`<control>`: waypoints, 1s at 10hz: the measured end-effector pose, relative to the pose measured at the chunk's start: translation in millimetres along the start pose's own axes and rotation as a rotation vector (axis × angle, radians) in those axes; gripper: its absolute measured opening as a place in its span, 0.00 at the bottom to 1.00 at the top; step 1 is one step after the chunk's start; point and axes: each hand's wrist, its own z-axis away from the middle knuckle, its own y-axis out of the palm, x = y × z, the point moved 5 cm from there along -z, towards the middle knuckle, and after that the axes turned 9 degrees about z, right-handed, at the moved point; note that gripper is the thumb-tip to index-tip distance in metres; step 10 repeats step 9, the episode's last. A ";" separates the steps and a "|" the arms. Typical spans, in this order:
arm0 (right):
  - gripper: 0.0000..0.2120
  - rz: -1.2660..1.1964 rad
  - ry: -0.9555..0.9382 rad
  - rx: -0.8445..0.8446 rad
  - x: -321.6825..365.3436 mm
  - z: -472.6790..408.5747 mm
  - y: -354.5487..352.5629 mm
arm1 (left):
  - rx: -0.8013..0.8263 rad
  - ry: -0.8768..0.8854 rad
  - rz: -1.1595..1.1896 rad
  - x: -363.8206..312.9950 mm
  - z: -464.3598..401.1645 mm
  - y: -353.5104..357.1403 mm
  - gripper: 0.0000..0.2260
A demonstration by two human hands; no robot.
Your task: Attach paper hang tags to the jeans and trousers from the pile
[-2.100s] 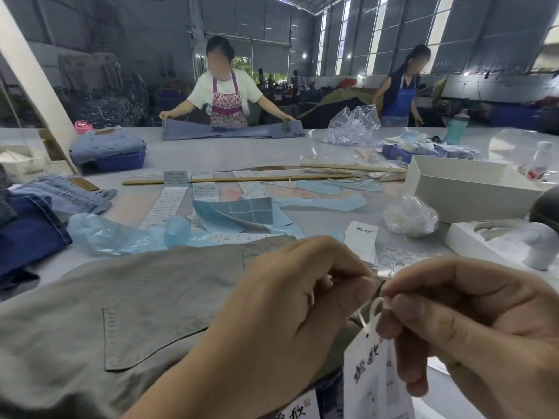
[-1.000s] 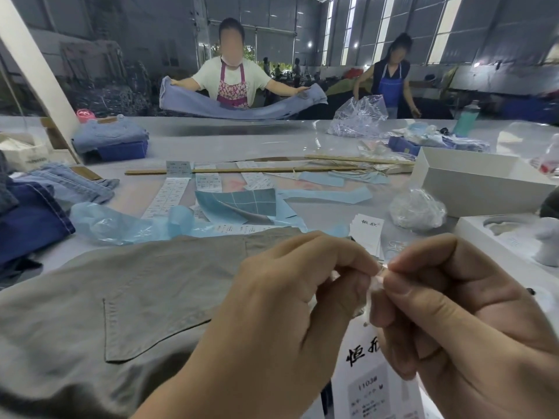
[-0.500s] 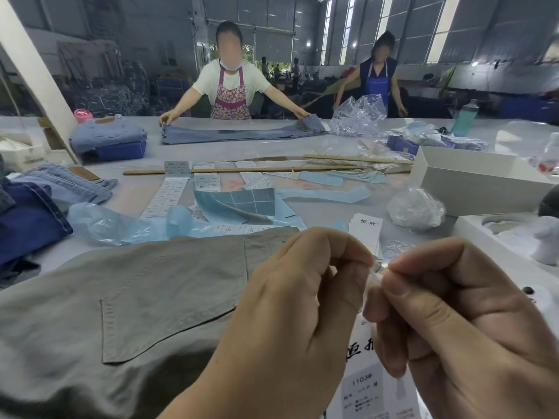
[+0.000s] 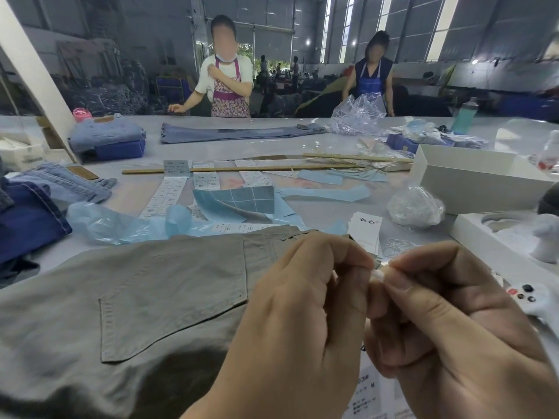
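Head view, lower right: left hand [image 4: 302,322] and right hand [image 4: 453,322], fingers curled, pinch a thin white tag string [image 4: 381,272] between fingertips. Step: fastening the tag [image 4: 367,397] (mostly hidden below) to the trousers [image 4: 136,297]. Next, likely: close the loop. Trousers: grey-olive, flat, back pocket up, lower left.

The trousers [image 4: 145,297] are a matt grey-green woven cloth with visible stitching round the pocket, while the folded jeans [image 4: 106,136] farther off are faded blue denim. The hang tag [image 4: 370,397] is smooth white printed paper, like the stack of tags [image 4: 364,231]. Thin crinkled clear plastic makes the glossy bag [image 4: 416,207]; the box [image 4: 472,179] is matt white card, the long stick [image 4: 242,169] bare wood.
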 end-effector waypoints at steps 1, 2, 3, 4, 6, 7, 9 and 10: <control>0.05 0.049 -0.004 -0.063 6.3 -3.9 2.8 | 0.024 0.006 0.039 0.1 -3.7 -0.9 0.04; 0.04 0.124 -0.089 -0.044 5.2 -1.2 -0.7 | 0.068 0.069 0.004 -6.9 -9.2 -3.4 0.05; 0.08 0.227 -0.135 -0.018 2.9 -4.3 0.8 | 0.082 0.085 -0.104 -11.7 -8.5 -5.0 0.07; 0.06 0.345 -0.260 -0.070 2.8 -0.8 1.4 | -0.009 -0.202 0.160 -4.0 -0.4 -1.4 0.03; 0.05 0.574 -0.471 -0.151 5.6 8.0 8.5 | -0.079 -0.750 0.971 9.9 14.9 18.8 0.07; 0.05 0.562 -0.433 -0.123 4.6 4.5 8.7 | -0.042 -0.727 0.939 13.0 15.3 12.9 0.10; 0.04 0.784 -0.335 0.152 5.1 -2.5 12.9 | -0.148 -0.638 0.467 37.4 40.5 -10.7 0.14; 0.04 0.784 -0.335 0.152 5.1 -2.5 12.9 | -0.148 -0.638 0.467 37.4 40.5 -10.7 0.14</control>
